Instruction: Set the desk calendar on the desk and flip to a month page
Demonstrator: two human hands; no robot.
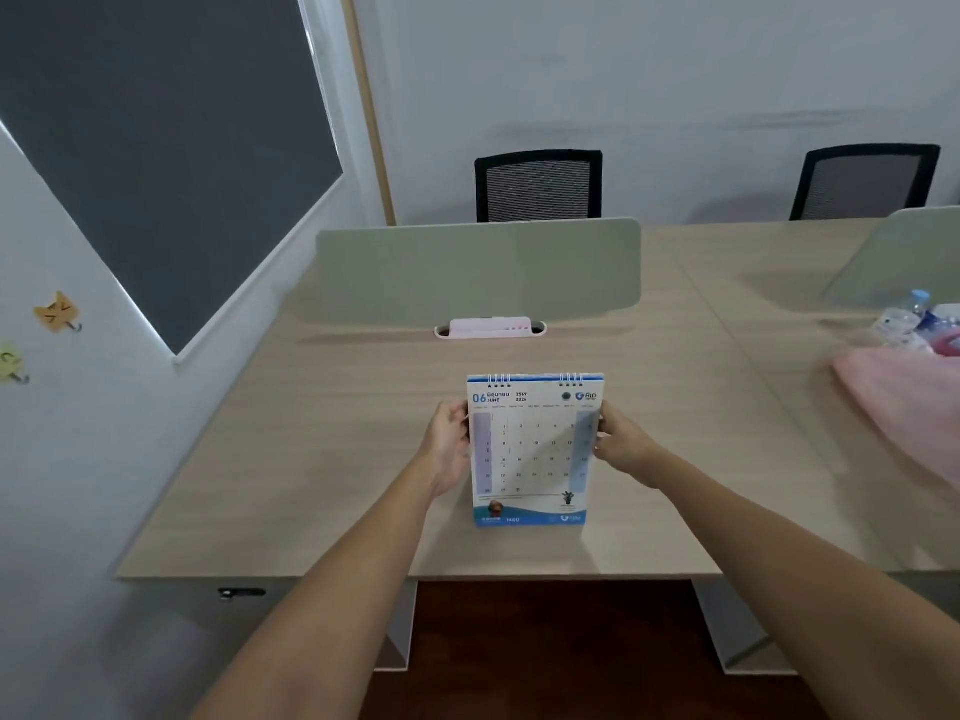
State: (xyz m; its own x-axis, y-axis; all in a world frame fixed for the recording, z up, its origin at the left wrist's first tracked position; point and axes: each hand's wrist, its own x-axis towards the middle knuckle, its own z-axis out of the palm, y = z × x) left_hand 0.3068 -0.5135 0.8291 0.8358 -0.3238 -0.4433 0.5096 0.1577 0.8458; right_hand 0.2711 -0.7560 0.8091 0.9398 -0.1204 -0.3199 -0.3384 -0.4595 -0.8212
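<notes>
A white and blue spiral-bound desk calendar [532, 452] stands upright on the light wooden desk [337, 459], near the front edge. Its open page reads 06 June, with a date grid and a blue band along the bottom. My left hand [449, 449] holds the calendar's left edge. My right hand [623, 449] grips its right edge, fingers pressed on the page. Both arms reach in from below.
A pale green divider panel [478, 270] stands across the desk behind the calendar, with a pink holder [491, 327] at its foot. Pink cloth [904, 392] and plastic bottles [917, 317] lie at the right. Two black mesh chairs [537, 187] stand beyond.
</notes>
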